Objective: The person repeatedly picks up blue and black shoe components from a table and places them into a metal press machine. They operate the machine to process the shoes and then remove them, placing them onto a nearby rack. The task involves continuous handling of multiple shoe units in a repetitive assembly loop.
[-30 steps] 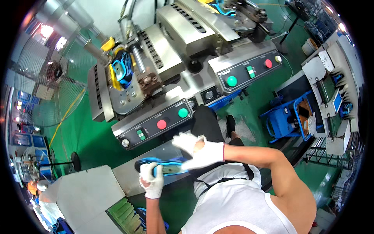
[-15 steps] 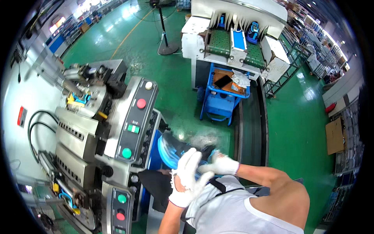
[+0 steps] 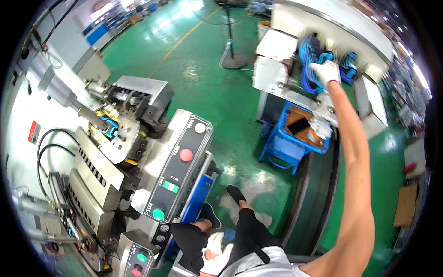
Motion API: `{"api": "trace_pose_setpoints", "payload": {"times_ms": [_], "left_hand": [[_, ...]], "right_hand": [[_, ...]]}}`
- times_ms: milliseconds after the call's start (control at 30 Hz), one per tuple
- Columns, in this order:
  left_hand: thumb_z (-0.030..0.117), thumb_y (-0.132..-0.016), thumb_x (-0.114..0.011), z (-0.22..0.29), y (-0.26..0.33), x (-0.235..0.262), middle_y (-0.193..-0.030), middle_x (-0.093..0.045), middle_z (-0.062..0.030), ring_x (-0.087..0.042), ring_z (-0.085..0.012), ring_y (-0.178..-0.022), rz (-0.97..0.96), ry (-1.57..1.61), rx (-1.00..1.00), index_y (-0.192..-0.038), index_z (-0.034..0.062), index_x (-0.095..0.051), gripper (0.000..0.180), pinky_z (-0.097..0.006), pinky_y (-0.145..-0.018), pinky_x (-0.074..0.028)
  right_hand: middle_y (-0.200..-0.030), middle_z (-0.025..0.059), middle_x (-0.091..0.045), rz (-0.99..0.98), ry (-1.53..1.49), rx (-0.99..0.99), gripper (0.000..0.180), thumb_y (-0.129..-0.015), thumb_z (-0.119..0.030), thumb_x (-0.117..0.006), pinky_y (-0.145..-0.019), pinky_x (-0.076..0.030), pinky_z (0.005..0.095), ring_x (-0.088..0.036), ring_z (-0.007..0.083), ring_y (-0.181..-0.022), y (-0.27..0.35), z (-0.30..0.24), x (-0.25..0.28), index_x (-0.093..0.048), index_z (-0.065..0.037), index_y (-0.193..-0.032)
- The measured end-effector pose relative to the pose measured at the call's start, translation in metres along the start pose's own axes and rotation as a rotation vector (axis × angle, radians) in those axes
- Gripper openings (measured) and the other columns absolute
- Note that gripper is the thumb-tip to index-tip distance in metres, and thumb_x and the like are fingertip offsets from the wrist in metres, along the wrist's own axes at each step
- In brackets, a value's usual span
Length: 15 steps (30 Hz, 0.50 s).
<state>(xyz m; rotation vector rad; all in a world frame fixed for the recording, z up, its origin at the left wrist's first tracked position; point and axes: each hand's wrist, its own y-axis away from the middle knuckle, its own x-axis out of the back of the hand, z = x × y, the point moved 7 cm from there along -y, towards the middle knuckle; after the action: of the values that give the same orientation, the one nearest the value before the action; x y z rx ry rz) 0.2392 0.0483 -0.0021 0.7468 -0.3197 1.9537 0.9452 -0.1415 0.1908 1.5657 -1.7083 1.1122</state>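
Observation:
My right hand point(image 3: 326, 74), in a white glove, is stretched far out to the conveyor at the upper right. Its fingers close on the edge of a blue shoe-shaped piece point(image 3: 306, 63) with black inside; the grip itself is partly hidden. A second blue shoe-shaped piece point(image 3: 349, 65) sits on the belt to the right of that hand. Low in the view, above my lap, my left hand point(image 3: 215, 256) is gloved and open, thumb apart from the fingers, with nothing in it.
On my left stands a metal machine with a button panel point(image 3: 177, 166) and a clamp holding blue parts point(image 3: 110, 128). A blue cart point(image 3: 288, 145), carrying a dark phone-like slab point(image 3: 298, 126), stands below the conveyor point(image 3: 271, 74). Farther off is a stand fan point(image 3: 233, 60).
My right hand has moved from my lap out to the conveyor. The blue and black shoe between my hands is gone from my lap. My left hand has dropped lower.

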Motion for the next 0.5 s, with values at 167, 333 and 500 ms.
{"api": "trace_pose_setpoints", "payload": {"times_ms": [167,333,500], "left_hand": [[0.022,-0.096,-0.075,-0.043,0.027,-0.008,-0.138,-0.063,-0.0169,-0.074,-0.0292,-0.101,0.042,-0.13,0.186,-0.141,0.006,-0.06,0.05,-0.043,-0.088,-0.059],[0.019,-0.094,-0.077,-0.033,0.024,-0.002,-0.134,-0.066,-0.013,-0.073,-0.0283,-0.101,0.104,-0.109,0.321,-0.137,0.0101,-0.064,0.046,-0.043,-0.088,-0.059],[0.02,-0.094,-0.077,-0.02,0.027,0.022,-0.125,-0.068,-0.0128,-0.073,-0.0283,-0.097,0.25,-0.113,0.187,-0.134,0.0116,-0.065,0.043,-0.044,-0.081,-0.058]], "right_hand": [[-0.128,0.0177,-0.067,-0.208,-0.253,-0.166,0.058,-0.081,-0.018,-0.079,-0.079,-0.058,0.0654,-0.068,0.0361,-0.109,-0.14,0.073,-0.058,-0.06,-0.01,-0.136],[-0.136,0.0202,-0.063,-0.131,-0.356,-0.205,0.072,-0.083,-0.026,-0.08,-0.086,-0.053,0.0728,-0.062,0.0406,-0.124,-0.13,0.063,-0.064,-0.052,-0.017,-0.148],[-0.154,0.0251,-0.057,0.524,-0.221,0.333,0.076,-0.099,-0.044,-0.072,-0.115,-0.046,0.0418,-0.057,0.0365,-0.14,-0.016,0.045,-0.007,-0.05,0.005,-0.153]]}}
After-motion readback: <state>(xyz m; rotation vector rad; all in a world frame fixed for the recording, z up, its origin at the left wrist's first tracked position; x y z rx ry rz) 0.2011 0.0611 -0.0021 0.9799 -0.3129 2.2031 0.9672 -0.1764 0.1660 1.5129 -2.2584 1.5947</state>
